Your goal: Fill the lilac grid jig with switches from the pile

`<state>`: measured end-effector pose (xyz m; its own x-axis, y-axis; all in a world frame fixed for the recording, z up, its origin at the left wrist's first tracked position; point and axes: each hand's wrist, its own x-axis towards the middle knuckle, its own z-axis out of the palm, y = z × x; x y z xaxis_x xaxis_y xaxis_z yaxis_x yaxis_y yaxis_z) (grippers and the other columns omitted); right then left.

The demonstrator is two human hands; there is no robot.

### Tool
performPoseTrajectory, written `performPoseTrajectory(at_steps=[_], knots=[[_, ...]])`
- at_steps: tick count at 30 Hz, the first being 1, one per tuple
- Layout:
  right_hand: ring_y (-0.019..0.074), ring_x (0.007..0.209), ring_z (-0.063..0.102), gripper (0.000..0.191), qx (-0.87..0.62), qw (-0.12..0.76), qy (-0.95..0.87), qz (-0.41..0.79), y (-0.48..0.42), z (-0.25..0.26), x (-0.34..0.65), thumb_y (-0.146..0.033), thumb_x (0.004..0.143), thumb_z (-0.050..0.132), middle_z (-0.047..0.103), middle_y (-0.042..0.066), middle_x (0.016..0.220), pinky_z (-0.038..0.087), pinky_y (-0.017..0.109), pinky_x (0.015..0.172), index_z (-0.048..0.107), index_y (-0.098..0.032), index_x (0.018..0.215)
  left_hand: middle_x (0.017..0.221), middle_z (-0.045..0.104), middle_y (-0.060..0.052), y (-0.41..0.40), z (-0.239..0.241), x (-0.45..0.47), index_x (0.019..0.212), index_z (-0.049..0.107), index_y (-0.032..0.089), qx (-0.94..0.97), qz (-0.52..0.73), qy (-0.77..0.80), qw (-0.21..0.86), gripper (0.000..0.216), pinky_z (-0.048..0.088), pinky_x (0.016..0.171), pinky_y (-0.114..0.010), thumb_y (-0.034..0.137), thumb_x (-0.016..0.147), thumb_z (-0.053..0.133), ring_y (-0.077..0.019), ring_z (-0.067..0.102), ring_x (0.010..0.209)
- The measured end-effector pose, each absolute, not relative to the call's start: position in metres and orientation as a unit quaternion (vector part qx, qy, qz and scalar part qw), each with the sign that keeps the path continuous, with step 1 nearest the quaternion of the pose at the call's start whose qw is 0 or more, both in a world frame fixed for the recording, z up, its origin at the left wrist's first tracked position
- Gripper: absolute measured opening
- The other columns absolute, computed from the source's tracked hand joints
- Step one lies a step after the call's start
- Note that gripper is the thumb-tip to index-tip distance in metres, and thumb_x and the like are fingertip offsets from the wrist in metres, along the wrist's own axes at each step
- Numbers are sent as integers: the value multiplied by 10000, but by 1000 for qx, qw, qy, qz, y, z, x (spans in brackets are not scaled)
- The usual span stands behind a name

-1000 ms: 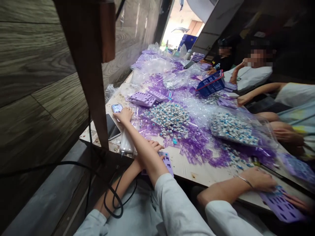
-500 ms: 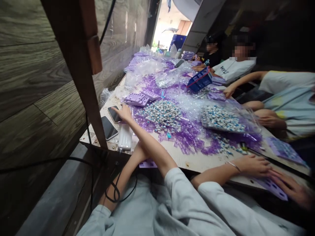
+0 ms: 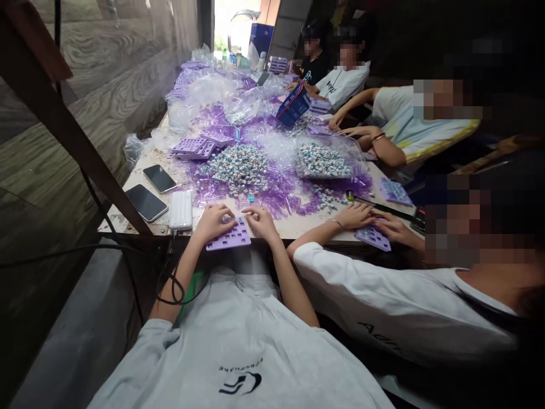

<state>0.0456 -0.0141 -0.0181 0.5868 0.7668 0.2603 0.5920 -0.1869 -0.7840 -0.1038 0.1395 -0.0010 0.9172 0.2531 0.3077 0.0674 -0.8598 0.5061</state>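
Observation:
My left hand (image 3: 215, 222) grips a purple plastic panel with square holes (image 3: 233, 236) by its left and upper edge, at the table's front edge. At the panel's right edge my right hand (image 3: 261, 223) is closed, thumb and fingers bent together near a tiny bluish piece; what it holds is too small to name. Just beyond are a pile of small white-and-blue pieces (image 3: 238, 167) and scattered clear purple plastic pieces (image 3: 276, 201). A stack of purple panels (image 3: 193, 147) lies behind, to the left.
Two phones (image 3: 147, 203) and a white power bank (image 3: 181, 210) with a black cable lie on the left. A slanted post (image 3: 85, 147) stands there. A bag of white-and-blue pieces (image 3: 323, 159) and a blue basket (image 3: 293, 105) are farther right. Co-workers sit along the right; the nearest person's hands (image 3: 357, 216) hold another panel.
My right hand has come back from the phone at the left to the panel's right side. The panel and my left hand now show fully. The view has shifted and tilted.

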Motion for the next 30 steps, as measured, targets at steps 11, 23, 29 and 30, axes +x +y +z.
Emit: performPoseTrajectory(at_steps=[11,23,29,30], knots=[[265,1058,537,145,-756,384,-530,23,19,-27,70,-224,879,614,654,91,1002,418,391,955,732,-196,959,1057,693,-27,138,-4,-105,956,688,229,949,197,93,227,232,364,955,-381,441,891,619,-217,634,1013],[177,843,637,174,-658,529,-524,110,-15,-24,51,-330,879,665,712,48,969,448,287,711,736,-221,995,1093,689,-26,136,0,-104,1066,663,226,950,195,94,224,281,373,939,-378,423,865,656,-224,629,1053],[159,801,633,183,-653,524,-533,127,-14,-28,51,-317,882,661,688,50,975,472,273,667,735,-219,1017,1069,697,-30,135,-1,-104,1049,668,236,955,187,90,212,280,364,952,-385,469,902,614,-227,624,1043],[155,789,634,185,-651,527,-530,131,-14,-29,51,-322,883,658,686,51,981,483,272,669,734,-220,1017,1076,697,-30,135,-1,-104,1053,668,238,955,187,88,213,285,363,956,-386,475,909,606,-226,624,1045]])
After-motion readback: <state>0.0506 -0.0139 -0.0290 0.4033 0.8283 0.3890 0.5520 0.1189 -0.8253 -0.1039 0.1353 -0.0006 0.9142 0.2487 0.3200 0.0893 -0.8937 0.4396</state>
